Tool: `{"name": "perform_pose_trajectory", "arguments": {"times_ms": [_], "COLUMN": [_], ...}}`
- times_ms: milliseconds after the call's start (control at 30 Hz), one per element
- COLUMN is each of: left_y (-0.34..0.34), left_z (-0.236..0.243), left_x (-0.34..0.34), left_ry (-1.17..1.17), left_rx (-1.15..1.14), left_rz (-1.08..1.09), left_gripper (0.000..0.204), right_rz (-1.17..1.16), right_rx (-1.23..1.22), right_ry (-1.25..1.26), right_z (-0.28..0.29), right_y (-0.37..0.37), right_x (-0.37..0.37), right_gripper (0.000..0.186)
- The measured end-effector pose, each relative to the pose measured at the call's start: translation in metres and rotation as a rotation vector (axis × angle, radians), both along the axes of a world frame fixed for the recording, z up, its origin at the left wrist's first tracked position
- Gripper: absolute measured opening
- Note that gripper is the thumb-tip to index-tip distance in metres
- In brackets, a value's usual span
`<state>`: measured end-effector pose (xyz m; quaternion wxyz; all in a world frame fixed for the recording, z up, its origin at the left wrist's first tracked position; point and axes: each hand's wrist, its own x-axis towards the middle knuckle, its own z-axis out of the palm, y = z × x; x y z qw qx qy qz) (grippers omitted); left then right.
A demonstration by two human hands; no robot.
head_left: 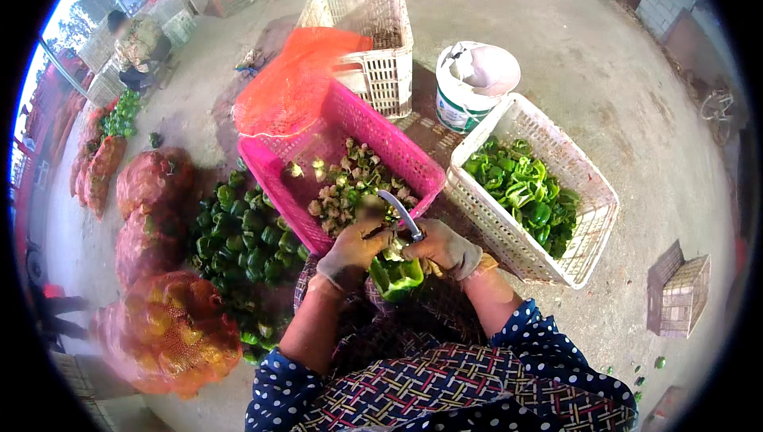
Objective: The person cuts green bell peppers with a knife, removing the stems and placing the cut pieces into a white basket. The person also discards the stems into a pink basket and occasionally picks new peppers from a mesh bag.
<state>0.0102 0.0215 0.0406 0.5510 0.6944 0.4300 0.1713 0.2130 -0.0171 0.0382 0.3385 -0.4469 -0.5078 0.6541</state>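
My left hand (350, 254), in a soiled pale glove, is closed with its fingers at the top of a cut green bell pepper (396, 278). The pepper's pale inside shows between my two hands. My gloved right hand (447, 251) grips a small curved knife (403, 214), its blade pointing up and to the left, and its fingers also rest against the pepper. Just beyond my hands is a pink crate (266, 185) with many cut-out pepper cores (350, 182) in it. A blurred patch above my left fingers cannot be made out.
At right, a white crate (592, 249) holds cut green peppers (528, 193). Whole peppers (238, 229) lie in a heap at left, beside filled net sacks (171, 333). Orange netting (290, 86) drapes the pink crate's far end. Beyond are another crate (389, 74), a white bucket (457, 114) and a seated person (139, 46).
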Motion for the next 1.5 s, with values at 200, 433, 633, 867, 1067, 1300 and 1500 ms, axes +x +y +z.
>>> {"name": "perform_pose_trajectory", "arguments": {"times_ms": [200, 433, 633, 867, 1067, 1300, 1500], "left_y": [-0.008, 0.001, -0.016, -0.044, -0.031, -0.033, -0.017], "left_z": [-0.007, -0.067, -0.042, 0.001, -0.031, -0.031, -0.078], "left_x": [0.007, -0.008, -0.010, 0.008, 0.011, 0.009, 0.006], "left_ry": [0.035, -0.010, 0.301, -0.122, 0.182, 0.120, -0.397], "left_rx": [0.281, 0.041, 0.744, -0.049, 0.054, 0.155, -0.189], "left_rz": [0.065, 0.060, -0.101, 0.284, 0.275, 0.267, 0.409], "left_gripper": [0.022, 0.037, 0.019, 0.031, 0.037, 0.041, 0.025], "right_rz": [0.120, -0.183, -0.154, -0.297, -0.215, -0.180, -0.417], "right_rx": [0.440, 0.585, 0.505, -0.097, 0.074, 0.531, 0.538], "right_ry": [-0.736, -0.726, -0.563, 0.224, -0.305, -0.379, -0.517], "right_z": [-0.022, -0.025, -0.019, -0.058, -0.042, -0.015, -0.014], "right_y": [-0.005, -0.030, -0.033, -0.014, -0.010, -0.021, -0.026], "right_x": [-0.007, -0.033, -0.033, -0.014, -0.012, -0.004, -0.022], "right_gripper": [0.045, 0.041, 0.042, 0.028, 0.044, 0.047, 0.040]}}
